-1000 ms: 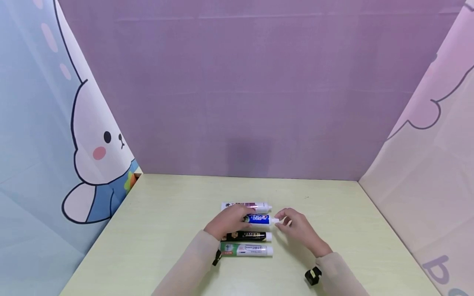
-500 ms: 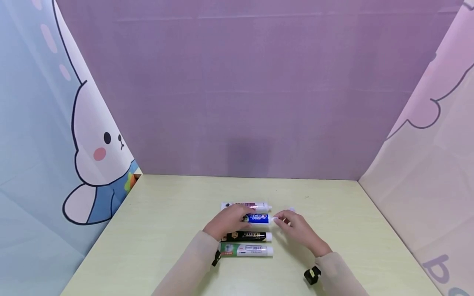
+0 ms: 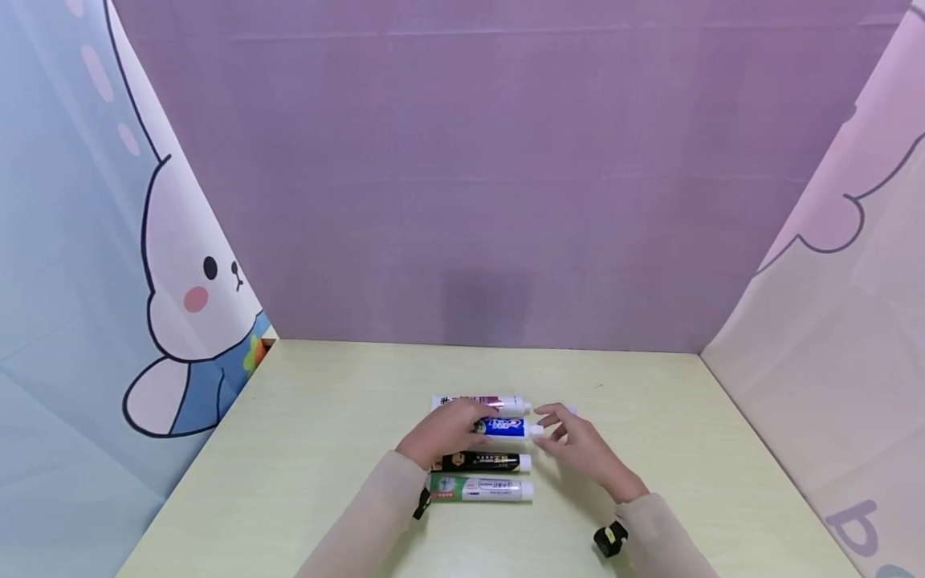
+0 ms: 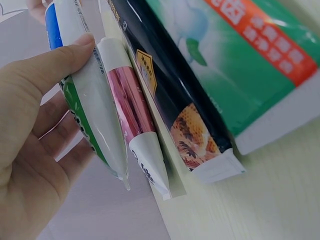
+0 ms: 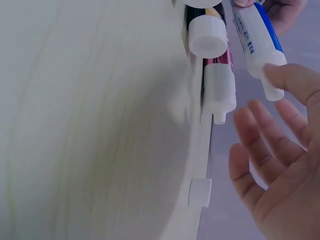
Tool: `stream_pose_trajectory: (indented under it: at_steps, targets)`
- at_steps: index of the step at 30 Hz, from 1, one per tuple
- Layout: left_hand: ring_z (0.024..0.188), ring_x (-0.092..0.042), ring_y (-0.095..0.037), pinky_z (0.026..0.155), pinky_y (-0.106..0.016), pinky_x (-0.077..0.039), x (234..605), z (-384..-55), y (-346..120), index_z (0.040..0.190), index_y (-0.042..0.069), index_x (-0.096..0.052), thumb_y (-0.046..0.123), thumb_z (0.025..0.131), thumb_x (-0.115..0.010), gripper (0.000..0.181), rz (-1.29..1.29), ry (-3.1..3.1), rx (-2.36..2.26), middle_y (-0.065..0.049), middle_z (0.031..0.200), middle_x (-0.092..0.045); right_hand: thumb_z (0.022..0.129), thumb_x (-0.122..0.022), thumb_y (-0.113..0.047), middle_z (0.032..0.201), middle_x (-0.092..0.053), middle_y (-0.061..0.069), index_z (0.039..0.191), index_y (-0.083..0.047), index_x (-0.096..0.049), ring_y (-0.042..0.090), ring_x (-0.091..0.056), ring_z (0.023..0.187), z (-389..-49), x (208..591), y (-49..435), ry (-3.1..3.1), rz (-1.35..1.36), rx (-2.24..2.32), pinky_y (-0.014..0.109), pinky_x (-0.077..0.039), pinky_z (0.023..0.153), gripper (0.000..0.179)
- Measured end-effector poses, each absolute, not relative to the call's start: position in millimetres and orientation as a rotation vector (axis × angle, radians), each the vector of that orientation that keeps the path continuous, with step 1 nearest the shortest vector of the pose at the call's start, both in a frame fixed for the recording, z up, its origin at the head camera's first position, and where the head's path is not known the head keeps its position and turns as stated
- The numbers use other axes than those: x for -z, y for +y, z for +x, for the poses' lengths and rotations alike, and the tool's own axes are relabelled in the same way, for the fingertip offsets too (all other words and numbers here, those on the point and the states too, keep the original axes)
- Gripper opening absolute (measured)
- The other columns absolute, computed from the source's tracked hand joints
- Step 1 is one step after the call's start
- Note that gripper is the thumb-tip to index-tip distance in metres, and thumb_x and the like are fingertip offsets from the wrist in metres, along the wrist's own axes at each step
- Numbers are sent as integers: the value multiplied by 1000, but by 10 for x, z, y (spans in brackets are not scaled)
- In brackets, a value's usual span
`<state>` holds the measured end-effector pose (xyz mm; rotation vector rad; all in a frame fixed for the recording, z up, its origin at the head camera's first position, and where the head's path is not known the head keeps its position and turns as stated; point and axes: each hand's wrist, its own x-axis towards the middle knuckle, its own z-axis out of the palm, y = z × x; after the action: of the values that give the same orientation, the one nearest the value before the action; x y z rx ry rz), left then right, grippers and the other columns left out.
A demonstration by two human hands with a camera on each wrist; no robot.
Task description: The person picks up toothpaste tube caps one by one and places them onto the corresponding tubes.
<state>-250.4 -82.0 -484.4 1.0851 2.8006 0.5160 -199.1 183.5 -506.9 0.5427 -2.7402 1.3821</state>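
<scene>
In the head view my left hand (image 3: 450, 432) holds a blue and white toothpaste tube (image 3: 503, 428) above the table; the left wrist view shows the thumb on its white side and fingers behind. The tube's narrow white tip (image 5: 273, 91) points toward my right hand (image 3: 578, 445). That hand's fingers are spread around the tip, and the thumb (image 5: 295, 82) overlaps the tube's end in the right wrist view. Beyond it lies a pink and white toothpaste tube (image 5: 220, 90) with a thin bare nozzle. On the near side are a black tube (image 3: 486, 461) and a green and white tube (image 3: 486, 488).
A loose white cap (image 5: 200, 192) stands on the pale wooden table (image 3: 347, 377), past the pink tube's nozzle. A purple cloth (image 3: 506, 177) hangs at the table's back edge, with printed cloths at left (image 3: 65, 281) and right (image 3: 845, 321).
Half a second ago my right fingertips were together at the tube's tip; now they are spread apart around it. My left hand and the other tubes stay in place.
</scene>
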Motion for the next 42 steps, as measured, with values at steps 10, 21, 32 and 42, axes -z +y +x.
stream_pose_trajectory:
  at_steps: [10, 21, 32, 42]
  targets:
    - [114, -60, -10, 100, -32, -49, 4838, -2494, -828, 133, 22, -66, 35, 91, -74, 45, 1112, 2791, -547, 7, 127, -66, 92, -72, -6, 101, -64, -2, 106, -17, -62, 17, -63, 88, -1984, 5077, 1850, -2709, 526, -1402, 29, -55, 73, 20]
    - [117, -59, -10, 103, -33, -47, 4833, -2504, -827, 135, 22, -65, 37, 92, -73, 47, 1079, 2791, -546, 7, 130, -64, 99, -65, -17, 99, -65, -1, 113, -13, -65, 17, -63, 86, -1995, 5094, 1853, -2674, 610, -1351, 30, -55, 73, 14]
    - [120, -58, -11, 104, -34, -47, 4819, -2502, -812, 136, 23, -64, 38, 92, -72, 47, 1069, 2793, -537, 7, 131, -63, 102, -60, -27, 98, -67, 3, 117, -10, -65, 15, -60, 87, -2007, 5108, 1851, -2718, 556, -1339, 29, -53, 74, 23]
    - [119, -59, -11, 103, -33, -48, 4827, -2515, -804, 136, 22, -64, 37, 92, -72, 47, 1092, 2800, -523, 6, 132, -63, 92, -73, -7, 100, -67, 4, 114, -6, -59, 17, -65, 85, -2021, 5113, 1839, -2655, 575, -1412, 30, -56, 72, 27]
